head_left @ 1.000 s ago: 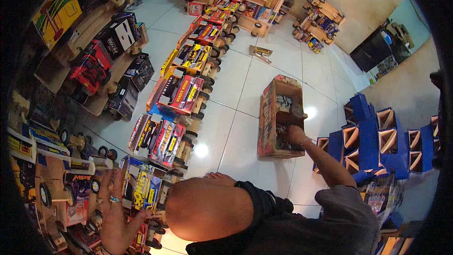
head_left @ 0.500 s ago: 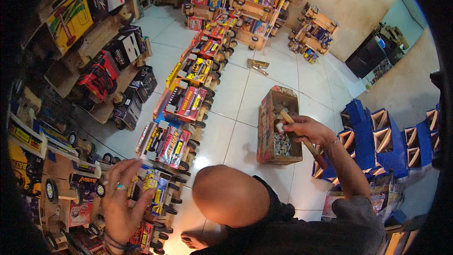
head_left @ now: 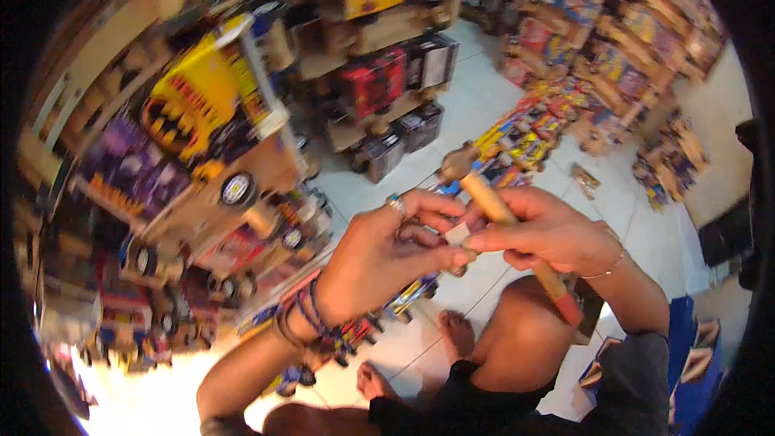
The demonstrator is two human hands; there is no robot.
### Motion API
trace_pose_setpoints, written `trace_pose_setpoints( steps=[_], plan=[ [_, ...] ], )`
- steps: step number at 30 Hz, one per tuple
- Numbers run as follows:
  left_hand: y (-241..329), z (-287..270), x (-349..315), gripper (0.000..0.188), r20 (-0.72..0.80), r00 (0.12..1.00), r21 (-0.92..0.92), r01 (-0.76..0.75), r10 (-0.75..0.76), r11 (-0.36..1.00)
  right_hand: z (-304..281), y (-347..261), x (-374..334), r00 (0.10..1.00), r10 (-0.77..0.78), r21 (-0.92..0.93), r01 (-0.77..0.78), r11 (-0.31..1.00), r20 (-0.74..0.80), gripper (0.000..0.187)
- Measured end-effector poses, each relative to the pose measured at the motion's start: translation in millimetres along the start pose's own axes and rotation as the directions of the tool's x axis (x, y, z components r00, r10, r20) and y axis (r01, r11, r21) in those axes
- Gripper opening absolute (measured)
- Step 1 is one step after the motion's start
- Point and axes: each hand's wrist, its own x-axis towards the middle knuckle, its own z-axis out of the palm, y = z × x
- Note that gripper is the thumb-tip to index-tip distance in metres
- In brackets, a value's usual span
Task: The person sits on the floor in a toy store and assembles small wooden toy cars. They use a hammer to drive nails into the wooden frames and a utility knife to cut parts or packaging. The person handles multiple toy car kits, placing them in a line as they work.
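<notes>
A person with both hands raised together above a bent knee grips a hammer (head_left: 487, 198) in the right hand (head_left: 557, 230), its fingers wrapped around the wooden handle, the head pointing to the upper left and the red-tipped end to the lower right. A small pale piece (head_left: 457, 233) sits at the meeting point of the two hands, just beside the right thumb. The left hand (head_left: 378, 254) faces it with fingers bent and only a narrow gap between thumb and forefinger; whether they grip the piece cannot be told.

Work with the piece looks barely begun: it is fixed to nothing in view, and the hammer rests against no workpiece. Around it, much appears finished. A yellow-and-black toy truck (head_left: 202, 105) at left has printed panels and wheels in place, and a row of toy vehicles (head_left: 517, 141), blurred, stretches across the tiled floor (head_left: 484, 295) beyond the hands.

The left forearm, dark bands at its wrist, slants up from the lower left; the right, with a thin bracelet, angles in from the lower right, elbow bent.
</notes>
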Motion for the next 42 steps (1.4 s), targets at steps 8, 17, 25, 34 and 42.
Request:
trace_pose_setpoints(
  steps=[8,17,25,34,42],
  plan=[
    [7.3,-66.9,-71.4,0.032,-0.179,0.967,0.255,0.222,-0.179,0.941,33.4,0.5,20.1,0.995,0.062,0.196,-0.075,0.978,0.072,0.05],
    [-15.6,-95.7,-100.8,0.034,-0.266,0.823,0.394,0.568,-0.502,0.722,18.5,46.6,13.8,0.836,0.299,0.246,-0.444,0.861,0.461,0.036],
    [-45.7,-105.7,-89.2,0.03,-0.146,0.845,0.507,0.51,-0.514,0.695,24.4,95.8,9.0,0.932,0.148,0.612,-0.332,0.718,0.332,0.059],
    [-62.6,-118.4,-92.0,0.033,-0.039,0.857,0.456,0.473,-0.514,0.754,59.3,143.4,-4.6,0.983,0.184,0.296,-0.179,0.938,0.01,0.03],
    [-76.7,-127.4,-88.4,0.037,0.085,0.913,0.38,0.34,-0.398,0.86,100.2,165.0,-36.2,0.95,0.179,0.268,-0.108,0.957,-0.257,0.05]
  ],
)
